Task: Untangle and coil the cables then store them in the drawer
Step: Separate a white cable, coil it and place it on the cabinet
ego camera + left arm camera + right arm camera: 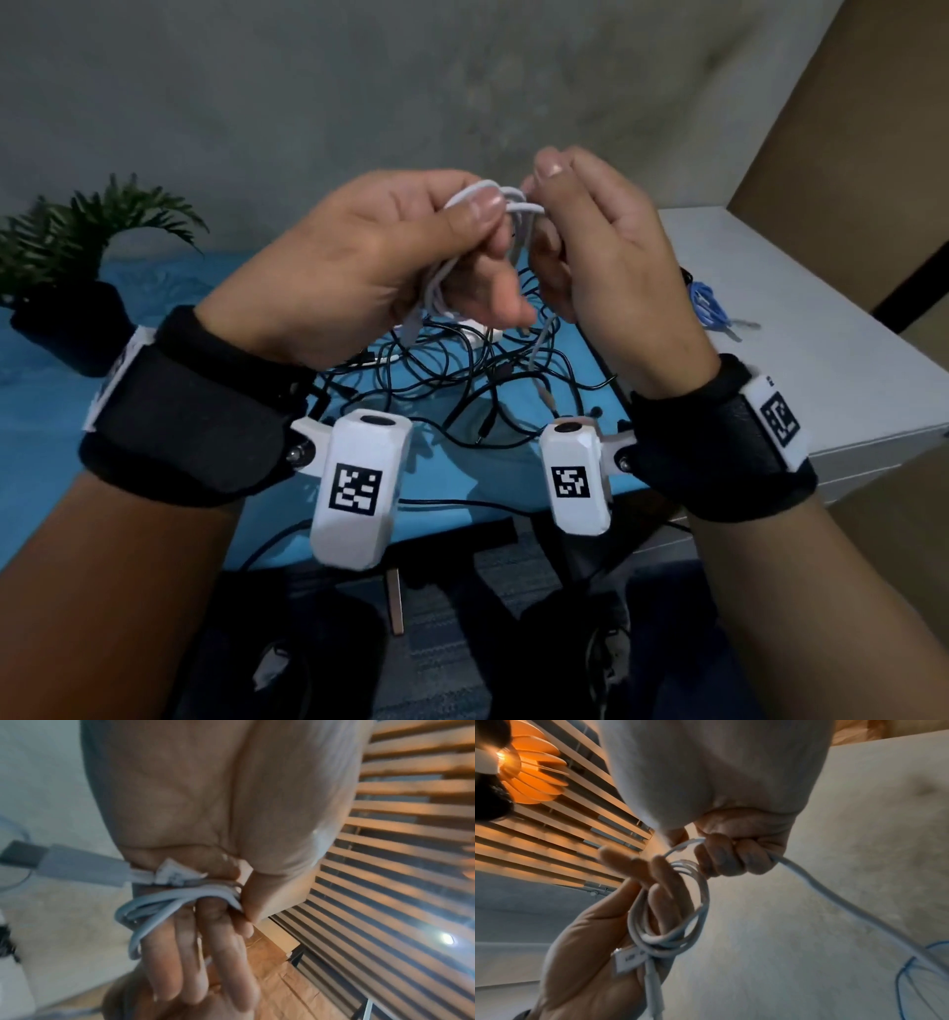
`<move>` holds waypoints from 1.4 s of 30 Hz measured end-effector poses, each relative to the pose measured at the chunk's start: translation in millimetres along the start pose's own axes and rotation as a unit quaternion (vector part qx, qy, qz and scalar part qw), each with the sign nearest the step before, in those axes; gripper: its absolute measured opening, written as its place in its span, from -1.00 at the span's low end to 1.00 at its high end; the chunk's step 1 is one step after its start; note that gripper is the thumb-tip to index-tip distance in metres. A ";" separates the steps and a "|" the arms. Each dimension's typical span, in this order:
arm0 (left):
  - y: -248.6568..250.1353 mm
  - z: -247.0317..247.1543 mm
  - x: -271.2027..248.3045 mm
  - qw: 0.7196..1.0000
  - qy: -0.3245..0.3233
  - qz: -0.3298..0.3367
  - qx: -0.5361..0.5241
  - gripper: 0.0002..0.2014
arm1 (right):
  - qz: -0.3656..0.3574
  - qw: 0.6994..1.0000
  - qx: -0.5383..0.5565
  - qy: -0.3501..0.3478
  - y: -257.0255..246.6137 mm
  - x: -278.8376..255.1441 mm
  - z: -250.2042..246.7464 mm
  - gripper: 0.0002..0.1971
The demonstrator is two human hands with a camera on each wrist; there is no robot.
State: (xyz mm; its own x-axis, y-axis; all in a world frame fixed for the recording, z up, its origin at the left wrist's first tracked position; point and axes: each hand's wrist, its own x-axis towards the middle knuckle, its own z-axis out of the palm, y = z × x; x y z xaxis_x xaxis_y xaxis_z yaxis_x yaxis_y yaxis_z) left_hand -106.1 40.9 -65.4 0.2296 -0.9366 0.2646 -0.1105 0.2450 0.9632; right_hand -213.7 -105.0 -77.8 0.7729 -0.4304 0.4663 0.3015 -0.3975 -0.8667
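1. White cable (506, 205) – held in mid-air between both hands, above black cable tangle (462, 370) on blue table (102, 411).
2. Left hand (369, 267): loops wound round fingers, thumb pinching them.
3. Right hand (606, 246): fingers curled on free run.
4. Handling, est.: light, limp, springy; grip at loop crossing.
5. Left wrist cam only – USB plug (64, 864), paper tag. Head cam only: blue cable (706, 303) on white cabinet (821, 360).

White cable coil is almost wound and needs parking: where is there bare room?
Free: blue tabletop between the plant and the black cable tangle; white cabinet top beyond the blue cable. Crowded: under both hands.
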 end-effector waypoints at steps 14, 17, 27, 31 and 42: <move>11.1 18.9 7.8 0.908 0.020 0.059 -0.414 -0.45 | -0.024 0.997 -0.030 -0.069 6.6 -19.7 -6.0 -0.73; 11.7 22.0 8.7 0.894 0.043 0.099 -0.435 -0.48 | 0.007 0.990 -0.080 -0.116 19.6 -21.7 2.6 -0.73; -3.1 43.1 12.6 0.940 0.240 0.189 0.151 -0.88 | 0.033 0.972 -0.174 -0.157 30.2 -19.7 20.7 -0.81; -1.6 35.7 11.7 0.934 0.241 0.200 0.172 -0.85 | 0.040 0.959 -0.208 -0.188 27.4 -19.2 19.8 -0.82; -11.8 2.8 10.6 0.817 0.207 0.029 0.537 -0.76 | -0.035 0.959 -0.236 -0.152 11.9 -13.2 14.0 -0.68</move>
State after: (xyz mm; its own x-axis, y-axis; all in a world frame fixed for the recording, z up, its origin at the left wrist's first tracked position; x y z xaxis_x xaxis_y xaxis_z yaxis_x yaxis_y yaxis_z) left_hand -105.1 27.5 -74.1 0.4767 -0.7115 0.5162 -0.8669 -0.2833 0.4101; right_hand -212.5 -92.7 -96.7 0.9093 -0.1615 0.3836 0.1266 -0.7706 -0.6246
